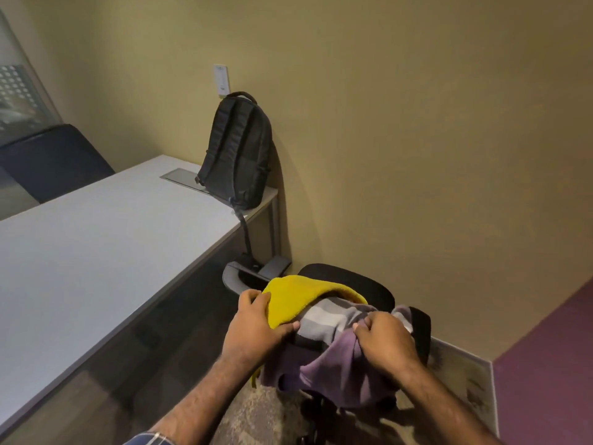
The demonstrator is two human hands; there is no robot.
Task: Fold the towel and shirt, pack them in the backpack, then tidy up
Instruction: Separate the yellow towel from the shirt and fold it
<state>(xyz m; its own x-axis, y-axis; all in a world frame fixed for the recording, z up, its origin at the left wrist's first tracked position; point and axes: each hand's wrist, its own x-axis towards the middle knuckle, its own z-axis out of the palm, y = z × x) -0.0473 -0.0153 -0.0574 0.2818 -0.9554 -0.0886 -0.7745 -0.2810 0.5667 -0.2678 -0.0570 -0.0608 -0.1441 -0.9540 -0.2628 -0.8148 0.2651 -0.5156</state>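
A yellow towel [298, 297] and a grey-and-purple striped shirt [333, 345] lie heaped over the back of a black office chair [362, 284] at the bottom centre. My left hand [256, 326] grips the towel's near edge. My right hand [385, 338] grips a bunch of the shirt's purple cloth. A black backpack [237, 152] stands upright on the far corner of the white table [96, 252], leaning against the wall, its zips hidden from here.
A strap hangs from the backpack over the table's edge. A grey cable hatch [183, 176] is set into the tabletop beside it. A dark blue chair [54, 159] stands at the table's far left. Beige wall runs close behind the black chair; carpet lies below.
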